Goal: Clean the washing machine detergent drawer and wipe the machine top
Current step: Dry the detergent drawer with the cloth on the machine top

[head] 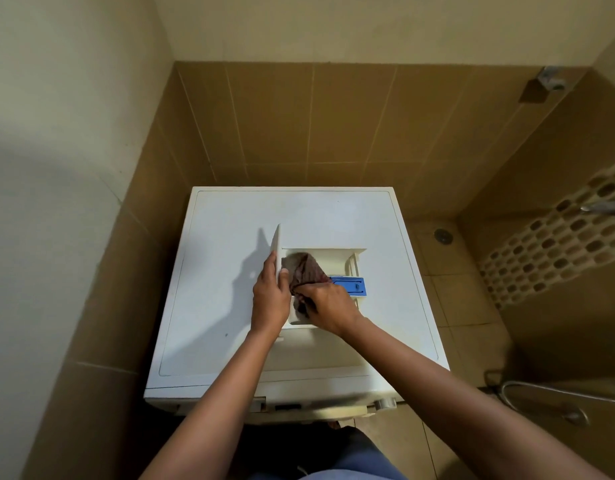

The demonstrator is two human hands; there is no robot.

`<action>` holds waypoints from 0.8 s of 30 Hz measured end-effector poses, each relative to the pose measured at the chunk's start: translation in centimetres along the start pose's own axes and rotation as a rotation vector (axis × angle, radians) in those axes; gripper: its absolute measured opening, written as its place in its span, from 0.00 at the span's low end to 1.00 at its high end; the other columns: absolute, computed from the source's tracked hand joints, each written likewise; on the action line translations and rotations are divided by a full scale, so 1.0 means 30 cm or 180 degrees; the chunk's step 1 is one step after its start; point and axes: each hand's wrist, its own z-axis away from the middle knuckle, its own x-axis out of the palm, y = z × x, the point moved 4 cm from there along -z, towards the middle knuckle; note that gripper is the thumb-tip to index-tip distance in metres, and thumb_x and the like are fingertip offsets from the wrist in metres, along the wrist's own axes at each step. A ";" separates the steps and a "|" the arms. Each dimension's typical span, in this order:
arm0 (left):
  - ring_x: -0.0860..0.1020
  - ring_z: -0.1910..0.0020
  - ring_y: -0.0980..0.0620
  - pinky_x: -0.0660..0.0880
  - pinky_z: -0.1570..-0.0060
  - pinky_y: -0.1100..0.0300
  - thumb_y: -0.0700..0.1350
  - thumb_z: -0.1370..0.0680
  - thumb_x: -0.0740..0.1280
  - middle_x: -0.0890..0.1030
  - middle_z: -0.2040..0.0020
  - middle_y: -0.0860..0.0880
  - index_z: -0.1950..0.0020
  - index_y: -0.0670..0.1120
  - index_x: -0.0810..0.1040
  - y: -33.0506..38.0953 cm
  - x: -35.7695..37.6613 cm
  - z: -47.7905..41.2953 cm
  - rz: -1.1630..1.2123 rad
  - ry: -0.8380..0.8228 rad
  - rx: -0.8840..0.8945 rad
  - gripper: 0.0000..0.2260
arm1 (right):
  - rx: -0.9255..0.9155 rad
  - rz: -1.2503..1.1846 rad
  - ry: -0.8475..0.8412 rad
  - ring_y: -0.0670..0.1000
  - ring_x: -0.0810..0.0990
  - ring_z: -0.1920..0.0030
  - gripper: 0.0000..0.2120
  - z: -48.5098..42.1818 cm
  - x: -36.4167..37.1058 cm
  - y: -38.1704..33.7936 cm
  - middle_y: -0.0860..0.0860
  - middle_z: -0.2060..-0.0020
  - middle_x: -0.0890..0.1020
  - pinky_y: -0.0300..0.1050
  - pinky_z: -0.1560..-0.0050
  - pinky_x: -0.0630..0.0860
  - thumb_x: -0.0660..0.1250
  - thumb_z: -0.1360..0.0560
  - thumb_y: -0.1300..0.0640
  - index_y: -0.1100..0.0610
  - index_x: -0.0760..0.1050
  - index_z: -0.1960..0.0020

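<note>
Drawer (pixel 334 255) lies crosswise, panel (pixel 275 249) leftward; left fingers (pixel 268 269) grip it, right fingers (pixel 308 292) pinch cloth (pixel 306 268).

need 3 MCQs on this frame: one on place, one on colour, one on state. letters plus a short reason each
1. Where does the white plastic detergent drawer lie?
A) on the white washing machine top
B) on the tiled floor
C) in its slot in the machine's front

2. What colour is the plastic insert in the drawer?
A) red
B) blue
C) green

3. What is the right hand doing?
A) hanging idle
B) pressing a button
C) gripping the crumpled maroon cloth inside the drawer

Answers:
1 A: the drawer rests on the top panel, with the left hand holding its front plate.
2 B: the insert beside the cloth is blue.
3 C: its fingers curl round the cloth in the drawer.
</note>
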 end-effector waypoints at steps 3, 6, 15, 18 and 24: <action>0.75 0.38 0.44 0.72 0.41 0.53 0.48 0.17 0.56 0.75 0.33 0.45 0.25 0.49 0.62 0.009 -0.003 0.003 0.0028 -0.0014 -0.0056 0.20 | 0.0252 0.0172 -0.0500 0.60 0.79 0.49 0.14 -0.048 0.017 -0.013 0.56 0.50 0.82 0.50 0.57 0.75 0.62 0.27 0.59 0.56 0.78 0.43; 0.75 0.38 0.44 0.74 0.41 0.51 0.47 0.17 0.56 0.74 0.33 0.44 0.24 0.49 0.62 0.010 -0.003 0.008 0.0025 -0.0019 -0.0029 0.20 | 0.0172 0.0214 -0.0860 0.59 0.78 0.47 0.16 -0.068 0.019 -0.032 0.57 0.48 0.80 0.52 0.53 0.78 0.62 0.28 0.63 0.58 0.76 0.41; 0.75 0.38 0.45 0.71 0.44 0.57 0.45 0.16 0.55 0.74 0.32 0.44 0.24 0.49 0.61 0.027 -0.005 0.015 0.0028 0.0037 -0.0133 0.20 | 0.0695 0.1023 -0.1080 0.58 0.81 0.53 0.08 -0.071 0.024 -0.070 0.54 0.52 0.81 0.48 0.65 0.71 0.59 0.22 0.59 0.59 0.75 0.47; 0.75 0.39 0.44 0.71 0.45 0.57 0.45 0.16 0.55 0.74 0.33 0.44 0.23 0.49 0.61 0.030 -0.002 0.015 -0.0013 0.0050 -0.0143 0.20 | 0.0693 0.0812 -0.1028 0.57 0.81 0.51 0.10 -0.079 0.018 -0.076 0.55 0.50 0.81 0.47 0.60 0.70 0.59 0.22 0.56 0.59 0.75 0.46; 0.75 0.39 0.43 0.70 0.45 0.56 0.45 0.17 0.55 0.75 0.34 0.43 0.24 0.49 0.63 0.024 -0.002 0.012 -0.0064 0.0093 -0.0128 0.20 | 0.0794 -0.0865 -0.0650 0.55 0.80 0.50 0.15 -0.059 0.001 0.009 0.51 0.51 0.81 0.49 0.54 0.80 0.66 0.31 0.64 0.54 0.81 0.47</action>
